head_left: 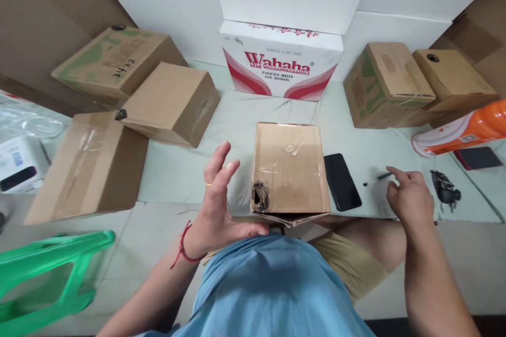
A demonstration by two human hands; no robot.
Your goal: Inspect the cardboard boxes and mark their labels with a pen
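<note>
In front of me at the table edge stands a small cardboard box point(290, 166) with tape on top and a dark, torn hole at its near left corner. My left hand point(221, 200) is beside it, thumb stretched toward its near lower edge and fingers raised apart, holding nothing. Over to the right, a thin dark pen point(377, 178) lies on the table. My right hand point(411, 197) is at the pen's right end, index finger extended and thumb apart; whether the fingertip touches it I cannot tell. Between box and pen lies a black phone point(342, 181).
Several cardboard boxes stand at left, including a taped box point(87, 168), and a printed carton point(389, 84) stands at right. A white Wahaha carton point(282, 63) is at the back. Keys point(446, 189), an orange-and-white bottle point(462, 126) and a green stool point(51, 274) are nearby.
</note>
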